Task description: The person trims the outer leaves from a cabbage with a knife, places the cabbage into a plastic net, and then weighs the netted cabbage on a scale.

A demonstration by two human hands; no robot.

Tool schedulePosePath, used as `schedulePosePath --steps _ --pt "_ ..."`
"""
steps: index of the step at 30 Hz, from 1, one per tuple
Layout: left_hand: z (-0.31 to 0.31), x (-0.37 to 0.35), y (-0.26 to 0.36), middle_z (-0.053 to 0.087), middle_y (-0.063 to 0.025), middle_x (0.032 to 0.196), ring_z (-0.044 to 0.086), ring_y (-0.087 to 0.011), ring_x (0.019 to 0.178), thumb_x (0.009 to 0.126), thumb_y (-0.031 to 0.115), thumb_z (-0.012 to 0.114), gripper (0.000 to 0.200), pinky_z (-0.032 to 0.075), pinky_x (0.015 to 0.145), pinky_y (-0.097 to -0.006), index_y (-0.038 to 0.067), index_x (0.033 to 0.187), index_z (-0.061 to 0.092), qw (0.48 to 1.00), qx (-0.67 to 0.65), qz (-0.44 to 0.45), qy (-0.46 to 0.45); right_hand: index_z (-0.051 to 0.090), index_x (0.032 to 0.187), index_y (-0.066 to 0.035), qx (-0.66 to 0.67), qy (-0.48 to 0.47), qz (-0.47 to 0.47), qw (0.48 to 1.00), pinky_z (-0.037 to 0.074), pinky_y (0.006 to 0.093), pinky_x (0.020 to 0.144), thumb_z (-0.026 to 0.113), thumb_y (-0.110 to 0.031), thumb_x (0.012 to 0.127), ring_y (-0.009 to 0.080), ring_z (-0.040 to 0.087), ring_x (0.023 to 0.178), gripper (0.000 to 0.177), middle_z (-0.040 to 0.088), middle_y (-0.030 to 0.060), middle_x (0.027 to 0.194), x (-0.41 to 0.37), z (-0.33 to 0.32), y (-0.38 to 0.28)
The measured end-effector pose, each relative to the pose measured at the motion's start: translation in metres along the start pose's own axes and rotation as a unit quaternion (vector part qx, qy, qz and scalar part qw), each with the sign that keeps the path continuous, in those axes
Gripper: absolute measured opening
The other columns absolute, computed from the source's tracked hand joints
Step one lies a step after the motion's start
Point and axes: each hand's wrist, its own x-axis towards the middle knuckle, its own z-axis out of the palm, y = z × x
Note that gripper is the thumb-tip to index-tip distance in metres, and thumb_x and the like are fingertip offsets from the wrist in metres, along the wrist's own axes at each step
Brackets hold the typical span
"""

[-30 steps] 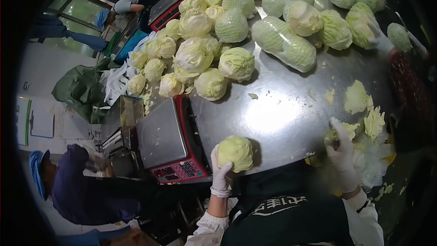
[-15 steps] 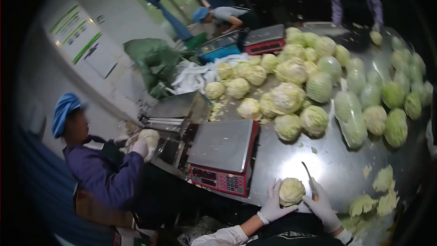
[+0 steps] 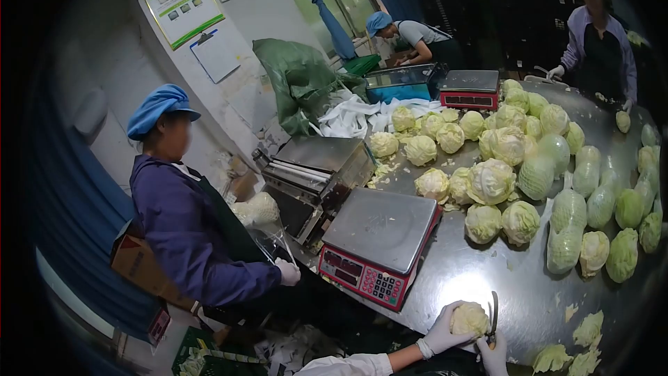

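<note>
At the table's near edge, my gloved left hand [image 3: 442, 331] is wrapped around a small pale cabbage [image 3: 470, 319] from its left side. My gloved right hand [image 3: 495, 358] grips a knife [image 3: 495, 312] with a dark curved blade, which points up just right of the cabbage. The handle is mostly covered by my fingers. To the right lie loose cabbage leaves [image 3: 589, 329]. Above and left of my hands stands a red scale [image 3: 381, 228] with a bare metal plate.
Several cabbages [image 3: 491, 181] are heaped across the metal table [image 3: 445, 264]; some at right are net-wrapped [image 3: 567, 230]. A wrapping machine [image 3: 316, 167] adjoins the scale. A co-worker [image 3: 188, 216] at left holds cabbage in plastic film. Other people work at the far side.
My view has swung, so the scene sits lower and further right. The knife blade has turned more upright beside the cabbage. The left co-worker's hands have moved down, with film now stretched out.
</note>
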Motion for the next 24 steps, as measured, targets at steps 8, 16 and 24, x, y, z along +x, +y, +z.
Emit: schedulePosePath --steps 8,16,24 --pt "-0.003 -0.013 0.001 0.039 -0.0232 0.145 0.041 -0.0368 0.139 0.074 0.037 0.089 0.108 0.034 0.118 -0.0417 0.002 0.155 0.027 0.998 0.065 0.012 -0.022 0.063 0.126 -0.008 0.048 0.036 -0.002 0.998 0.031 0.0214 0.042 0.068 -0.027 0.099 0.0046 0.045 0.050 0.034 0.057 -0.0045 0.075 -0.022 -0.004 -0.009" --pt "0.000 -0.017 -0.014 0.037 -0.0218 0.150 0.039 -0.0298 0.143 0.080 0.031 0.087 0.104 0.033 0.119 -0.0408 0.004 0.157 0.023 0.999 0.036 0.000 0.000 0.061 0.130 -0.007 0.033 0.046 0.005 0.998 0.034 0.0216 0.044 0.067 -0.023 0.100 0.0053 0.046 0.052 0.035 0.057 -0.0022 0.079 -0.016 -0.007 0.009" --pt "0.001 -0.012 -0.039 0.045 -0.0173 0.147 0.046 -0.0241 0.137 0.082 0.028 0.087 0.098 0.040 0.114 -0.0370 -0.001 0.154 0.027 0.995 -0.091 -0.029 0.019 0.057 0.133 -0.003 0.030 0.041 -0.023 0.998 0.039 0.0220 0.044 0.062 -0.018 0.102 0.0062 0.047 0.053 0.035 0.056 -0.0003 0.082 -0.014 -0.006 0.019"
